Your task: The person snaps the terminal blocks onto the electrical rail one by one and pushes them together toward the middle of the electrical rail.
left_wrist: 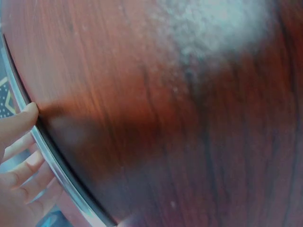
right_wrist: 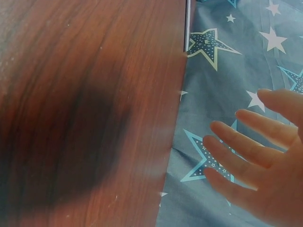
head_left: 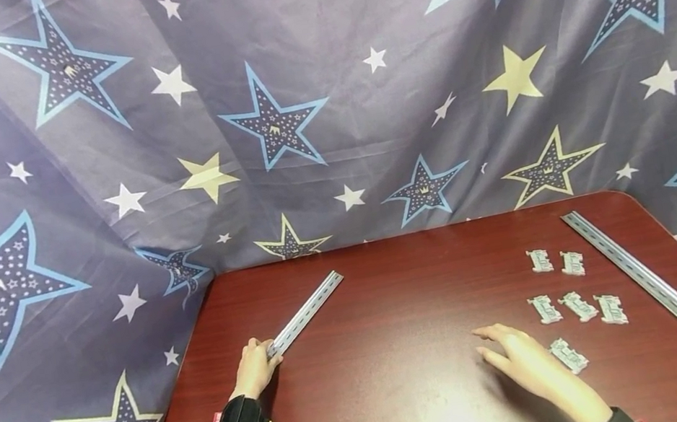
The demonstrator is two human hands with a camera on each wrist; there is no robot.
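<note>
My left hand (head_left: 254, 366) grips the near end of a slotted metal DIN rail (head_left: 307, 310) on the left side of the table. In the left wrist view the thumb lies on one edge of the rail (left_wrist: 64, 168), and the fingers are on its other side. Over the right half of the table is my right hand (head_left: 518, 355), holding nothing. Its fingers (right_wrist: 246, 163) are spread apart in the right wrist view. The closest thing to it is a small pale plastic block (head_left: 568, 355), just right of the hand.
Several more pale plastic blocks (head_left: 579, 306) lie in loose rows at the right. Beyond them a longer slotted rail (head_left: 647, 278) runs along the right side of the dark red table (head_left: 402, 282). A star-patterned cloth (head_left: 357, 113) hangs behind and beside the table.
</note>
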